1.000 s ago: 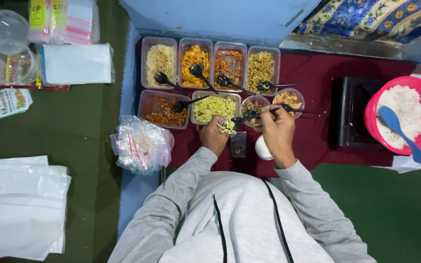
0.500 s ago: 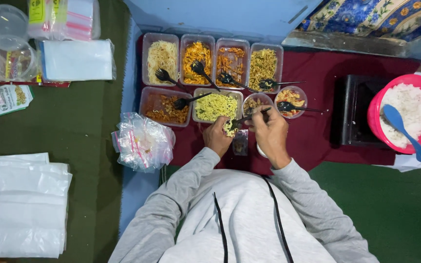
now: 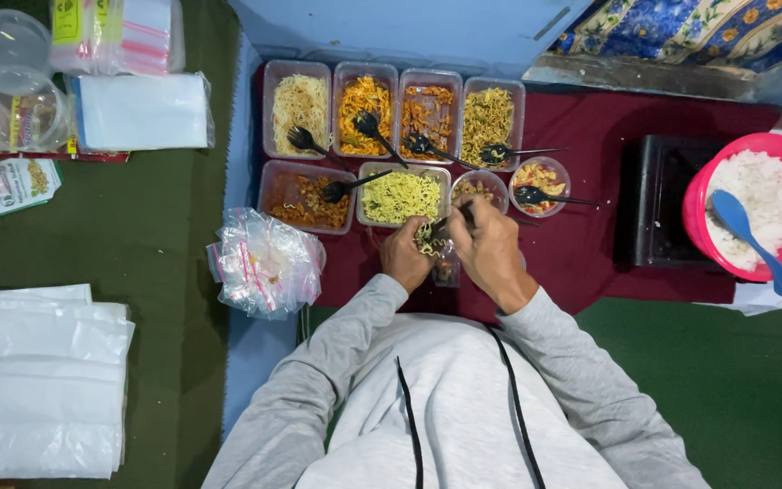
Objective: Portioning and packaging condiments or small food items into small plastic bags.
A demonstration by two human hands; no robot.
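My left hand (image 3: 405, 256) holds a small clear bag (image 3: 445, 268) just in front of the tub of yellow noodles (image 3: 399, 195). A clump of noodles (image 3: 429, 239) hangs between my two hands over the bag. My right hand (image 3: 491, 250) grips a dark utensil (image 3: 456, 215) and presses the noodles down toward the bag. Behind my hands stand a small round tub of brown food (image 3: 478, 186) and another round tub (image 3: 540, 179) with a black spoon (image 3: 545, 196) in it. My grey sleeves fill the lower middle.
Several clear tubs of food (image 3: 391, 107) with black spoons sit on a maroon cloth (image 3: 590, 244). A pink bowl of rice (image 3: 753, 204) with a blue spoon is at right by a black box (image 3: 658, 199). A heap of clear bags (image 3: 264, 263) lies at left; white sheets (image 3: 38, 380) lie far left.
My right hand has drawn back from the round tubs toward me, and both hands now meet over the small bag with noodles between them.
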